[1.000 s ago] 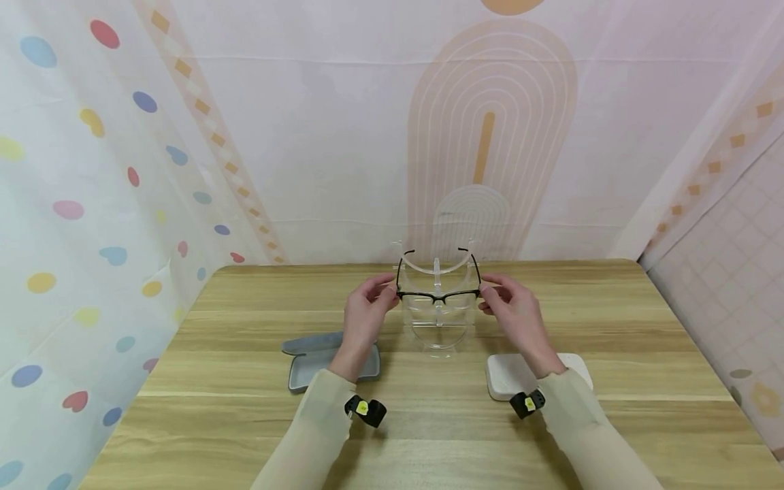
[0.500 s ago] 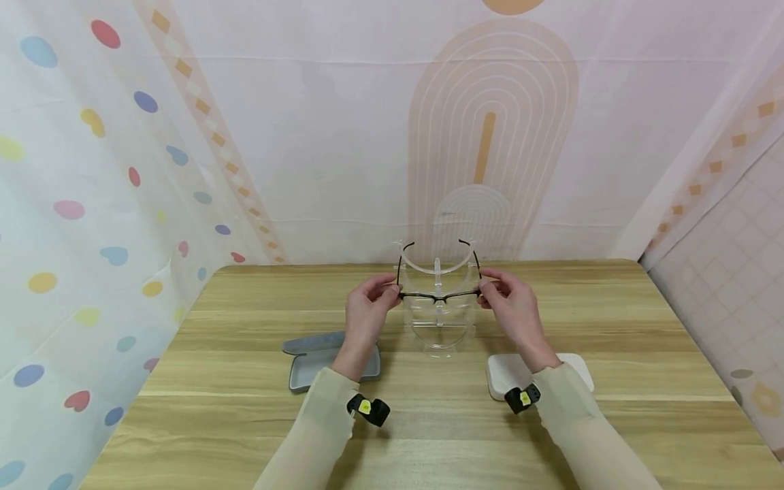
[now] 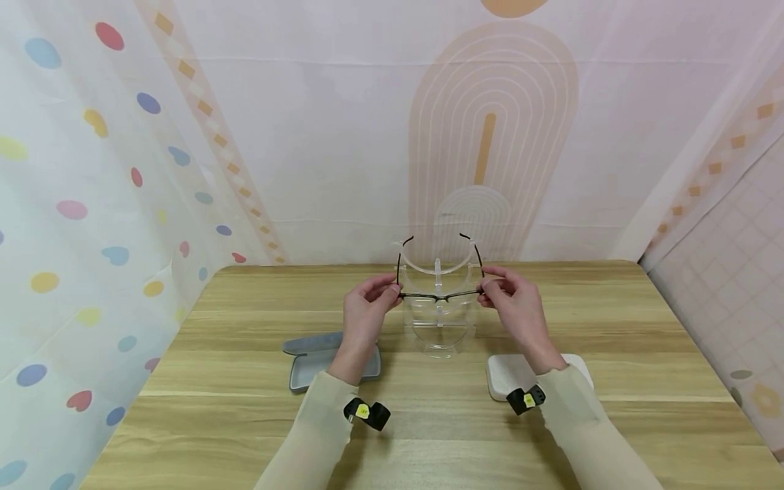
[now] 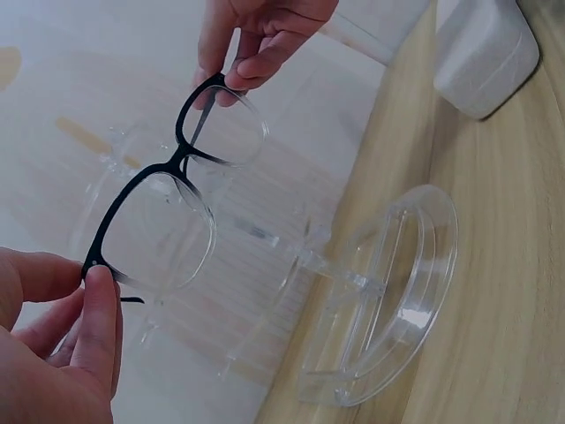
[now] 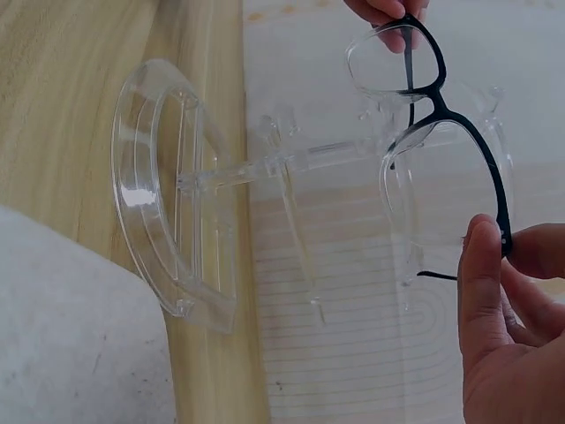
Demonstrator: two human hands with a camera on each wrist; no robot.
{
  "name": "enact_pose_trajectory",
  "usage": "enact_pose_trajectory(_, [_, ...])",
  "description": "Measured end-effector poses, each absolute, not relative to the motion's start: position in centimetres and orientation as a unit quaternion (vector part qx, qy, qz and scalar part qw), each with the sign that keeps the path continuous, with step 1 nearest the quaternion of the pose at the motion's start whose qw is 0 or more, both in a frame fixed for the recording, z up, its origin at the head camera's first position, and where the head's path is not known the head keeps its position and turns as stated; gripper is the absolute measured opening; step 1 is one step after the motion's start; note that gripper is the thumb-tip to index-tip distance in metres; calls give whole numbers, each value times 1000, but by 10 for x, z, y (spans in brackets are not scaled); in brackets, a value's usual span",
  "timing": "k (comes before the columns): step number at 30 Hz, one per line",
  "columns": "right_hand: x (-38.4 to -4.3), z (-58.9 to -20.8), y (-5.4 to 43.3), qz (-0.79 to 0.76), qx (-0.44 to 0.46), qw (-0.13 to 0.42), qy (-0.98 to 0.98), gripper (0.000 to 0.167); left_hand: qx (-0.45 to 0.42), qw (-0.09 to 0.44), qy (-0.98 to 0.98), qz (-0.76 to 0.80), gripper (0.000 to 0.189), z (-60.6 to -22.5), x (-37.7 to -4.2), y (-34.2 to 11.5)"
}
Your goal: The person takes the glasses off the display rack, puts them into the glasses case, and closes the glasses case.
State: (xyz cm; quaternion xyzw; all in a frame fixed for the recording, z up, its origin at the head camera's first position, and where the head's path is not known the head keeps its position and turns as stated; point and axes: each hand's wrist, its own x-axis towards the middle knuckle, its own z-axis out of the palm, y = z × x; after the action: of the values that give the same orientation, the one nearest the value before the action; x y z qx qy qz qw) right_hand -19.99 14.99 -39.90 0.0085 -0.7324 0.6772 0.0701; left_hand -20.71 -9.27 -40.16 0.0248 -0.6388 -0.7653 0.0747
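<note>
A pair of eyeglasses with a dark upper rim and clear lower rims is held level between both hands, its temples unfolded and pointing away. The left hand pinches the left hinge corner between thumb and fingers. At the opposite corner the right hand pinches the frame the same way. Directly behind and below the glasses stands a clear display stand with curved tiers. In the left wrist view the glasses appear in front of the upper part of the stand; whether they touch it I cannot tell.
An open grey glasses case lies on the wooden table by the left forearm. Partly under the right forearm is a white case. A patterned curtain hangs behind the table's back edge.
The temple tips have risen and moved farther back over the stand's upper tier, and the front rim now looks thinner as the glasses tilt. Both hands keep their pinch, shifting only slightly.
</note>
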Motion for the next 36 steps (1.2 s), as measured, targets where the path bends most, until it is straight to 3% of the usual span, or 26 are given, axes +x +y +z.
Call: enact_pose_trajectory(36, [-167, -401, 166, 635, 43, 32, -771, 41, 36, 12, -656, -753, 35, -408, -179, -102])
